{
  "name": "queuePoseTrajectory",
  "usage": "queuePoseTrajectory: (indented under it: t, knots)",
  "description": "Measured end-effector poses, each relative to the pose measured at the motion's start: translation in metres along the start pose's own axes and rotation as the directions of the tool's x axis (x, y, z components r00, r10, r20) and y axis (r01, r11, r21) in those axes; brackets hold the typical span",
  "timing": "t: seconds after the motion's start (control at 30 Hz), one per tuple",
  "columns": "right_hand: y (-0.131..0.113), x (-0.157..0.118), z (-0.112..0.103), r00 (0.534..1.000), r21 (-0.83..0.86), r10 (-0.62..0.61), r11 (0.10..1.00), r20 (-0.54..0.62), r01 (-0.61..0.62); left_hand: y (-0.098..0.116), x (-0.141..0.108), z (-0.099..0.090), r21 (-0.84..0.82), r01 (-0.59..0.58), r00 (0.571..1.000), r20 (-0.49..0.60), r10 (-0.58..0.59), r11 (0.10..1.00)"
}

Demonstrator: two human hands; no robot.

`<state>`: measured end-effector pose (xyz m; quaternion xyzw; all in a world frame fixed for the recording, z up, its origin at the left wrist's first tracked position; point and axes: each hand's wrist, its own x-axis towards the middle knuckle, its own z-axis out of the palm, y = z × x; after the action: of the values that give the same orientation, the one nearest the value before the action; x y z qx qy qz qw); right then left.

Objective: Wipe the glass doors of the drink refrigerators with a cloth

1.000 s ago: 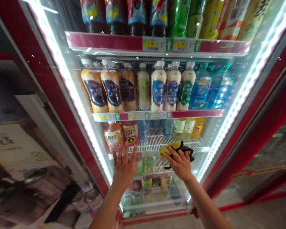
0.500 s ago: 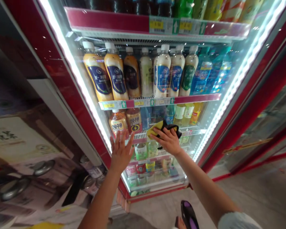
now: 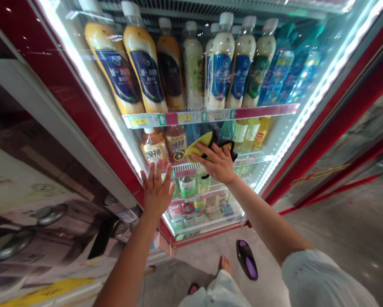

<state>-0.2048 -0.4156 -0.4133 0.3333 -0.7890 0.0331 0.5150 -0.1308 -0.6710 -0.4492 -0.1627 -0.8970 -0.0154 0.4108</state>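
My left hand (image 3: 157, 189) lies flat with spread fingers against the glass door of a lit drinks cooler, in front of the amber bottles (image 3: 154, 147) on a lower shelf. Under my right hand (image 3: 219, 165) is a yellow and black cloth (image 3: 197, 147), pressed to the glass right of my left hand. The fingers rest over the cloth, which is bunched up with dark edges sticking out. Behind the glass, tall bottles with blue labels (image 3: 221, 72) stand on the shelf above.
A red cooler frame (image 3: 82, 106) with bright light strips borders the glass. Stacked cartons (image 3: 44, 179) stand at the left. Another red-framed glass door (image 3: 347, 166) is on the right. A black and purple slipper (image 3: 247, 260) lies on the grey floor near my feet.
The view has tilted down and come closer to the cooler. My right hand and the cloth have shifted slightly left and up in the picture; my left hand stays on the glass.
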Motion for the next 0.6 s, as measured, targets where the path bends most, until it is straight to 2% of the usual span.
queuePoseTrajectory:
  t: [0.1,0.17,0.2,0.27,0.37,0.4,0.43,0.5,0.6]
  knots:
    - [-0.009,0.031,0.007,0.966,-0.017,0.245,0.969,-0.086,-0.247,0.002,-0.003,0.002,-0.012,0.057,0.998,0.007,-0.057,0.998]
    - [-0.027,0.043,0.014,0.952,-0.014,0.300,0.954,-0.057,-0.301,0.004,-0.005,0.001,-0.016,0.109,0.994,0.010,-0.109,0.994]
    - [-0.037,0.042,0.016,0.961,-0.001,0.276,0.961,-0.021,-0.276,0.004,-0.006,-0.001,-0.010,0.130,0.991,0.010,-0.130,0.991]
    - [-0.049,0.027,0.016,0.991,0.042,0.129,0.991,0.035,-0.130,0.003,-0.009,-0.006,0.013,0.155,0.988,0.009,-0.155,0.988]
    - [-0.042,-0.009,0.011,0.989,0.062,-0.150,0.987,0.016,0.148,-0.004,-0.016,-0.015,0.058,0.164,0.986,0.018,-0.166,0.985]
    - [-0.035,-0.016,0.011,0.985,0.051,-0.174,0.984,-0.002,0.174,-0.006,-0.018,-0.018,0.075,0.160,0.987,0.021,-0.162,0.984]
    - [-0.029,-0.019,0.011,0.988,0.043,-0.151,0.987,-0.027,0.152,-0.008,-0.020,-0.020,0.094,0.149,0.988,0.024,-0.152,0.984]
    - [-0.024,-0.007,0.013,0.996,0.040,-0.004,0.999,-0.086,0.007,-0.011,-0.022,-0.023,0.134,0.121,0.992,0.018,-0.124,0.984]
    - [-0.046,0.029,0.020,0.947,0.083,0.271,0.962,-0.171,-0.260,-0.009,-0.022,-0.027,0.171,0.123,0.992,-0.010,-0.123,0.978]
